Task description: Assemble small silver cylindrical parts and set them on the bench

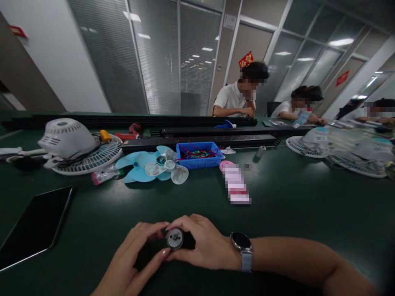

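Observation:
A small round electric motor [175,239], dark at the rim with a grey metal end face, is held above the green table, that face towards me. My right hand [200,242], with a watch [241,241] on its wrist, curls its thumb and fingers around the motor from the right. From the left, my left hand [135,255] closes thumb and forefinger at the motor's edge, its fingertips meeting those of the right hand. The motor's far side is hidden behind its face and my fingers.
A blue bin [200,156] of wired parts stands ahead, beside fan blades [138,164]. A fan housing [69,137] is at left, a tablet [37,226] nearer. A pink slip [236,185] and metal cylinder [261,151] lie to the right. People sit across the table.

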Motion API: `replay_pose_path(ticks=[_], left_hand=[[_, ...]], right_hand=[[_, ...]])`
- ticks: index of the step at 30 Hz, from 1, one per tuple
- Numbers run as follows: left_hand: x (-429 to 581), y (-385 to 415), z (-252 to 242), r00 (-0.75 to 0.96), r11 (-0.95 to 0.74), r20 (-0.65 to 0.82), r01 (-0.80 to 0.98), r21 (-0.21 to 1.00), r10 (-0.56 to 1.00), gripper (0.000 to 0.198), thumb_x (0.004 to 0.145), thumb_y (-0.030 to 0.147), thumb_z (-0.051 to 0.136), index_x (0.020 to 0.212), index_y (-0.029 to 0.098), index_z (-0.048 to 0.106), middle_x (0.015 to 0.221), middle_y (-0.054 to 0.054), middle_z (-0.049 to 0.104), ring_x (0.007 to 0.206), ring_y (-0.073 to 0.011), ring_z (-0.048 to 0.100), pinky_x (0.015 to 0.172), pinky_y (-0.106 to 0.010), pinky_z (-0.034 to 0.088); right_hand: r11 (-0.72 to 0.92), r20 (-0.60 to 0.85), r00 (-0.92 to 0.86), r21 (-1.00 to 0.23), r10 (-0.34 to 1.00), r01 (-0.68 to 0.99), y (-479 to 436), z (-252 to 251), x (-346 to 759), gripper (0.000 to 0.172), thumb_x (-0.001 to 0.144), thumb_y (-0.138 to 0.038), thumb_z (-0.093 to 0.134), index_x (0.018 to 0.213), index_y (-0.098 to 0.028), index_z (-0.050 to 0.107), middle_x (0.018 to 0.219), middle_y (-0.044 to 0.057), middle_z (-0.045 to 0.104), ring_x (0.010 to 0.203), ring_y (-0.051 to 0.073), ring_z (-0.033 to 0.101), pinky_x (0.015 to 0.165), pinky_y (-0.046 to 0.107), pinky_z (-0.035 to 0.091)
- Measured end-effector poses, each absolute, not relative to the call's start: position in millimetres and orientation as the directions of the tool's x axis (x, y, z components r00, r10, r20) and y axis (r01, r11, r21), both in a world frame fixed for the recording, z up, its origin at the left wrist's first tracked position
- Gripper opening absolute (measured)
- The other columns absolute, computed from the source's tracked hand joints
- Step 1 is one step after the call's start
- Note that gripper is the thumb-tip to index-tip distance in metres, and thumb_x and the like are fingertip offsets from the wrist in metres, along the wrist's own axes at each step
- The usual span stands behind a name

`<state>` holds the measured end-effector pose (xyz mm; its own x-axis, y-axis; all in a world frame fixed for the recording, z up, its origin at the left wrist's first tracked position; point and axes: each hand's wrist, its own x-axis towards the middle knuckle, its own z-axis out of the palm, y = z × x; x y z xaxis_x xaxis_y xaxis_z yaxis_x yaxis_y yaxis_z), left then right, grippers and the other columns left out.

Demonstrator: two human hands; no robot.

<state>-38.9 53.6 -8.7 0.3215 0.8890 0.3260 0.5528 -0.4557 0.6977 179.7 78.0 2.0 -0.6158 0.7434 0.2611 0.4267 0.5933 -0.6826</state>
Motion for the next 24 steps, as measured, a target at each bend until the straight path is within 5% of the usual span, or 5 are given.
replay_pose_path(ticks=[11, 18, 24], left_hand=[[-21, 65, 7, 0.359, -0.458, 0.301, 0.525, 0.717, 0.883, 0.021, 0.085, 0.041, 0.062, 0.100, 0.036, 0.076, 0.091, -0.003, 0.063, 0.089, -0.0193, 0.058, 0.076, -0.029, 0.053], [-39, 67, 16, 0.135, -0.354, 0.341, 0.579, 0.735, 0.930, 0.026, 0.082, 0.051, 0.063, 0.095, 0.035, 0.078, 0.080, -0.001, 0.062, 0.079, -0.0182, 0.059, 0.071, -0.028, 0.051], [-40, 71, -11, 0.246, -0.359, 0.262, 0.646, 0.673, 0.933, 0.023, 0.082, 0.048, 0.062, 0.095, 0.038, 0.078, 0.073, -0.002, 0.063, 0.075, -0.0197, 0.057, 0.067, -0.030, 0.049]], right_hand=[[0.513, 0.212, -0.597, -0.762, 0.773, 0.394, 79, 0, 184, 0.047, 0.076, -0.054, 0.071, 0.107, -0.021, 0.056, 0.097, 0.001, 0.068, 0.087, 0.017, 0.064, 0.077, 0.029, 0.045], [0.491, 0.200, -0.581, -0.774, 0.789, 0.401, 78, 0, 183, 0.051, 0.073, -0.053, 0.074, 0.109, -0.022, 0.057, 0.100, 0.001, 0.069, 0.089, 0.018, 0.064, 0.079, 0.031, 0.046], [0.481, 0.214, -0.539, -0.769, 0.814, 0.421, 73, 10, 187, 0.051, 0.070, -0.054, 0.075, 0.106, -0.021, 0.059, 0.097, 0.001, 0.069, 0.086, 0.017, 0.064, 0.077, 0.031, 0.048]])
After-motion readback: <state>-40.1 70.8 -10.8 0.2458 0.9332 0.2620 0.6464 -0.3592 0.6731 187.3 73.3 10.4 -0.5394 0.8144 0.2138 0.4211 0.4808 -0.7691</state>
